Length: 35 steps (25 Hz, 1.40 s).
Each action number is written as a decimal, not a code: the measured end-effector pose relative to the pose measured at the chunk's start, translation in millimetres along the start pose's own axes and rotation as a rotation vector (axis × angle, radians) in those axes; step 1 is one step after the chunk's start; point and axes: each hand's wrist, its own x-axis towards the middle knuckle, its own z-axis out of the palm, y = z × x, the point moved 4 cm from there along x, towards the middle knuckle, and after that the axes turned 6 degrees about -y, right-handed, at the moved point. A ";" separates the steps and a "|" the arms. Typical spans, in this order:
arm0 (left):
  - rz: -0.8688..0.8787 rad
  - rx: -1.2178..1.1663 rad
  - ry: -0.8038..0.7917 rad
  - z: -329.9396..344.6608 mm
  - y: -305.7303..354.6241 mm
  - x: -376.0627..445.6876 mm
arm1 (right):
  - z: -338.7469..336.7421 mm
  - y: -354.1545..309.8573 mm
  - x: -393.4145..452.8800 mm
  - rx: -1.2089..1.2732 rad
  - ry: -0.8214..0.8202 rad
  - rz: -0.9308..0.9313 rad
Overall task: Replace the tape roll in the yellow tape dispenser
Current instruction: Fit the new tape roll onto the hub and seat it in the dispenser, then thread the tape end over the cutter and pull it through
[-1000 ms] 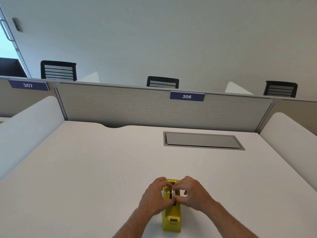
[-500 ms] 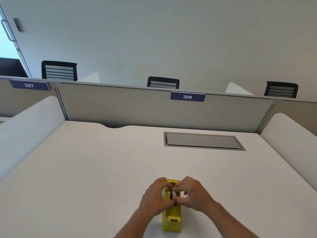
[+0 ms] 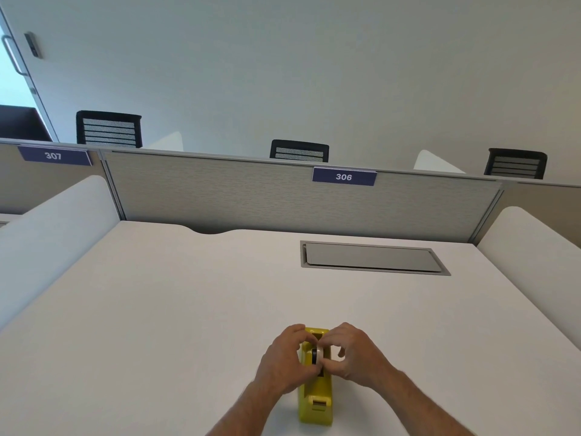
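A yellow tape dispenser (image 3: pixel 316 404) stands on the white desk (image 3: pixel 163 309), its cutter end towards me. Over its open middle slot sits a whitish tape roll (image 3: pixel 320 355) with a black core (image 3: pixel 314 357), held upright on edge. My left hand (image 3: pixel 284 361) pinches the roll from the left. My right hand (image 3: pixel 353 357) pinches it from the right. Both hands hide the dispenser's sides and most of the roll.
A grey cable hatch (image 3: pixel 374 259) is set flush in the desk at the far right. A fabric partition (image 3: pixel 251 196) with label 306 (image 3: pixel 344 177) closes the back. White side dividers (image 3: pixel 56 221) flank the desk. Black chairs (image 3: pixel 298 151) stand beyond.
The roll has tipped a little, so more of its white edge shows beside the black core. Both hands stay on it over the dispenser slot.
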 end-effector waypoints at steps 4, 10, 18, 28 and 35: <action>-0.010 0.016 0.001 1.0 0.1 0.3 | 0.3 -2.5 0.6 -0.011 0.015 -0.040; -0.006 0.020 0.009 1.8 0.6 -0.4 | -0.4 -1.8 0.3 0.024 0.027 -0.037; -0.017 0.010 0.007 0.8 1.6 -1.4 | -2.9 -2.4 3.1 0.034 0.034 -0.029; -0.041 -0.009 -0.020 1.5 1.5 -1.5 | 3.6 -2.2 2.0 0.029 0.010 -0.010; -0.026 -0.049 0.000 -0.7 1.5 -2.2 | 0.9 -5.1 4.7 0.061 0.047 -0.042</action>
